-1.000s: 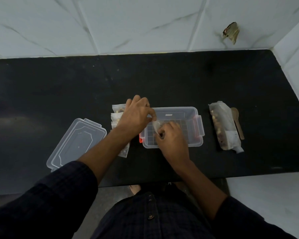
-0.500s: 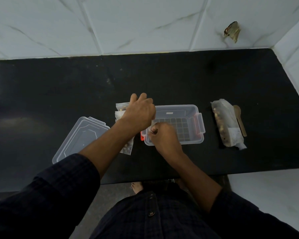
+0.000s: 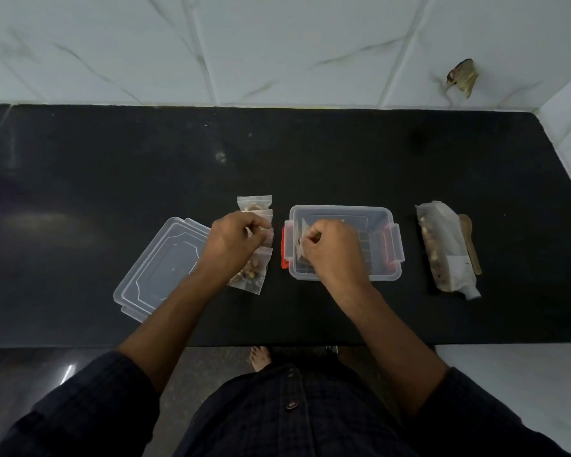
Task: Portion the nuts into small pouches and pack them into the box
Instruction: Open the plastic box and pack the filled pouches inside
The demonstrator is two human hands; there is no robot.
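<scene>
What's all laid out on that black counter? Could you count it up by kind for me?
Small nut pouches: 5, four stacked by the left hand, one pinched by the right hand
Clear box: 1
Lid: 1
Big nut bag: 1
Wooden spoon: 1
Total: 9

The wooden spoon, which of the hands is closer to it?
Right. The right hand is over the box, nearer the wooden spoon; the left hand is farther off, over the pouches.

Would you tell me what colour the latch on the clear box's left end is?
Red-orange, on the clear plastic box's left-end latch; the head view shows it.
</scene>
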